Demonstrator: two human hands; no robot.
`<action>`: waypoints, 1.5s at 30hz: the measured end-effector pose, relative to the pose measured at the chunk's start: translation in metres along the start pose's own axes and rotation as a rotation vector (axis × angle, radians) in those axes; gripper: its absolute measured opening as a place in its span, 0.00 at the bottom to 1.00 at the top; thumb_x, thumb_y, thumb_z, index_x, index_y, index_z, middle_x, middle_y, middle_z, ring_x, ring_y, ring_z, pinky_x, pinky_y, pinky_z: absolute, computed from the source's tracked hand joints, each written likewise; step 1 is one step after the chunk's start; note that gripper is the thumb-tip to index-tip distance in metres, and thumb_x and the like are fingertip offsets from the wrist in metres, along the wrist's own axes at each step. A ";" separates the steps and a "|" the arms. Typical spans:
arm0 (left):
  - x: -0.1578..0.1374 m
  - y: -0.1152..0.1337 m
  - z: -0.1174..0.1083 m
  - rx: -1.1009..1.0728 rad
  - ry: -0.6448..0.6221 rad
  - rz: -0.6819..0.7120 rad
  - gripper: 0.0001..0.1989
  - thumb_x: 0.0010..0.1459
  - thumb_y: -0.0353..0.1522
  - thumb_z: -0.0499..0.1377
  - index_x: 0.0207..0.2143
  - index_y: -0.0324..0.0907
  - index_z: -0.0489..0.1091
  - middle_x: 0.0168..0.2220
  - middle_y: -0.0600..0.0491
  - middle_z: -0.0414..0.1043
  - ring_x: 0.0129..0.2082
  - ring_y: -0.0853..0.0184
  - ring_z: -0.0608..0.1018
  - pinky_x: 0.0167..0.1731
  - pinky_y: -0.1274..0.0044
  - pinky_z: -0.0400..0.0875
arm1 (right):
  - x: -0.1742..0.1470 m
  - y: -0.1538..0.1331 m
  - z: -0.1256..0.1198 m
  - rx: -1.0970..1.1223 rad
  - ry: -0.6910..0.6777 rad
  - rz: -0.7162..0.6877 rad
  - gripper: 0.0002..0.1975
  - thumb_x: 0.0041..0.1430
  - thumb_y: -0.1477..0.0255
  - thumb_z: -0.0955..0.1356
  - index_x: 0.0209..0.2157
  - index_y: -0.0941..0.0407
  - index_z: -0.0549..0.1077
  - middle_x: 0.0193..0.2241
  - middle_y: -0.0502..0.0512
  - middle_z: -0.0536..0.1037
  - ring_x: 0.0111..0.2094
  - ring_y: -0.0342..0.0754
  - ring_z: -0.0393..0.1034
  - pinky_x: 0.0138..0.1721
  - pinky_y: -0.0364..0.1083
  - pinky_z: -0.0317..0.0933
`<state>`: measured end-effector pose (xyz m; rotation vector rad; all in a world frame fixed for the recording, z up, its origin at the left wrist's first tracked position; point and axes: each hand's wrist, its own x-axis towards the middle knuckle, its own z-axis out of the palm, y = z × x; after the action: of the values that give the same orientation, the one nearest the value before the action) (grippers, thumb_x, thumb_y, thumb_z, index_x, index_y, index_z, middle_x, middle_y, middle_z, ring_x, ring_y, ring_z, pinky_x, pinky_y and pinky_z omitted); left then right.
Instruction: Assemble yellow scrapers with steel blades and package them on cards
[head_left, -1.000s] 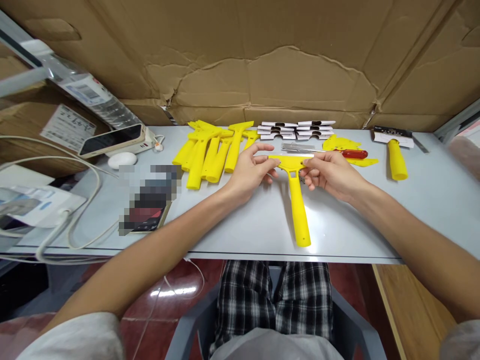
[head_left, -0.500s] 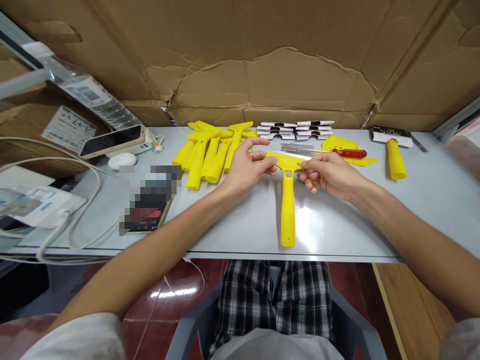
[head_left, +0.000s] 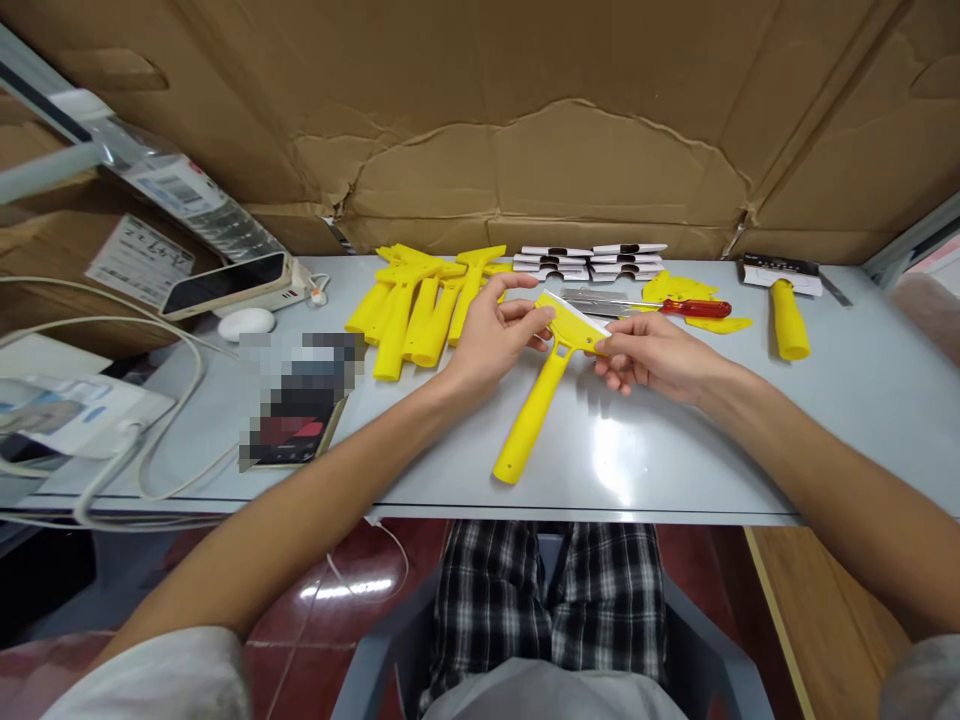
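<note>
Between my two hands is a yellow scraper (head_left: 531, 415), tilted so its handle points down and to the left. A whitish strip runs along the top edge of its head. My left hand (head_left: 495, 335) pinches the left end of the head between thumb and fingers. The right end is gripped by my right hand (head_left: 646, 352), its thumb on the face near a small screw. Just behind the scraper lies a screwdriver (head_left: 697, 308) with a red handle, beside flat yellow pieces (head_left: 673, 287).
A pile of yellow scraper handles (head_left: 412, 310) lies back left; stacked white-and-black packets (head_left: 589, 262) sit behind my hands. Another scraper (head_left: 789, 320) rests at right. A phone (head_left: 300, 400), white cables (head_left: 196, 360) and a white mouse (head_left: 246, 322) occupy the left. Cardboard (head_left: 547, 170) walls the back.
The scraper has turned in my hands: its handle has swung to the left and the head's right end has dropped. My right hand has moved slightly down; my left hand stays nearly still.
</note>
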<state>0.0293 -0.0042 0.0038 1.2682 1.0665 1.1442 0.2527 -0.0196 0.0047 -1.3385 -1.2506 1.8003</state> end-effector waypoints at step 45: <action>-0.015 -0.015 -0.003 1.063 -0.153 0.440 0.34 0.61 0.25 0.58 0.71 0.31 0.69 0.54 0.39 0.83 0.53 0.52 0.82 0.55 0.63 0.77 | -0.004 0.002 0.018 0.062 0.066 -0.113 0.22 0.65 0.58 0.75 0.42 0.63 0.71 0.34 0.58 0.77 0.26 0.41 0.71 0.25 0.42 0.68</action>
<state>0.0252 -0.0180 -0.0116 2.4694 1.3689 0.7325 0.2378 -0.0303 0.0057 -1.2573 -1.2005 1.6894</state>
